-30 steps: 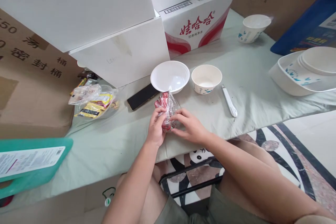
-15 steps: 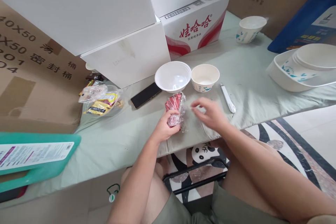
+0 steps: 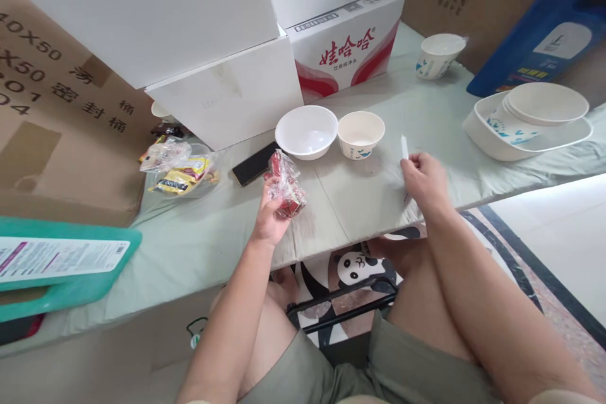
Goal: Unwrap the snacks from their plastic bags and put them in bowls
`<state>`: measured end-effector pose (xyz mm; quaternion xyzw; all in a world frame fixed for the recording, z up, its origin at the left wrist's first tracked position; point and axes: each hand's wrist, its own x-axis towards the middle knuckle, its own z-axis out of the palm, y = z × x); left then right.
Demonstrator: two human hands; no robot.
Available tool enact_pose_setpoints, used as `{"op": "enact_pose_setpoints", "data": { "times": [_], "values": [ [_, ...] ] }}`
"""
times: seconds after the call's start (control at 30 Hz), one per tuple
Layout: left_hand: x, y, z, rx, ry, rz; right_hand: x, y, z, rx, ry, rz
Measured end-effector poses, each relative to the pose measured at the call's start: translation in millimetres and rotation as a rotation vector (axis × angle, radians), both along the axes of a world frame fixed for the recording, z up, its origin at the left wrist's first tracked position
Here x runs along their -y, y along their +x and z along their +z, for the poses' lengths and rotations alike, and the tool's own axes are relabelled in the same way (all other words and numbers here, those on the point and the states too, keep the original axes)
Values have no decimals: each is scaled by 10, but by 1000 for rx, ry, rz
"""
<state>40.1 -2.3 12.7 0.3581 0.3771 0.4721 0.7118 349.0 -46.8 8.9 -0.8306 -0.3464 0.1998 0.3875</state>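
Note:
My left hand (image 3: 269, 218) is closed around a red packet in clear plastic wrap (image 3: 288, 192), held over the cloth in front of the white plastic bowl (image 3: 307, 132). To the right, my right hand (image 3: 425, 182) has its fingers closed on a white utility knife (image 3: 404, 147), whose far end sticks out past the fingertips. A paper bowl with a blue print (image 3: 361, 136) stands between the hands, farther back, beside the white bowl. Behind my left hand lies a black phone (image 3: 253, 165), partly hidden by the red packet.
Snack packets in clear plastic (image 3: 182, 173) lie at the left, near a green container (image 3: 71, 265). White boxes (image 3: 227, 91) line the back. A white tray (image 3: 487, 136) with stacked paper bowls and a blue bottle (image 3: 530, 44) are at the right.
My right hand has moved right and taken hold of the utility knife. My left hand has shifted left with the red packet, now tilted differently. The view has shifted slightly.

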Motion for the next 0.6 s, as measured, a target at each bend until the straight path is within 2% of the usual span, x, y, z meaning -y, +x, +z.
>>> {"op": "enact_pose_setpoints", "data": {
  "times": [0.07,0.1,0.13,0.2,0.23,0.3,0.47,0.6],
  "values": [
    [6,1,-31,-65,39,-46,59,-261,41,-312,271,61],
    [6,4,-60,-107,66,-64,90,-428,54,-477,349,130],
    [6,8,-93,-158,99,-70,120,-608,64,-602,377,226],
    [4,12,-157,-286,185,-47,165,-966,75,-720,279,464],
    [3,9,-182,-355,232,-29,176,-1120,77,-734,226,570],
    [5,-9,-217,-475,318,-7,171,-1344,67,-696,161,693],
    [14,-94,-235,-569,391,-59,46,-1466,-47,-522,138,687],
    [5,-126,-195,-640,415,-44,-28,-1465,-140,-357,178,754]
  ]
}}
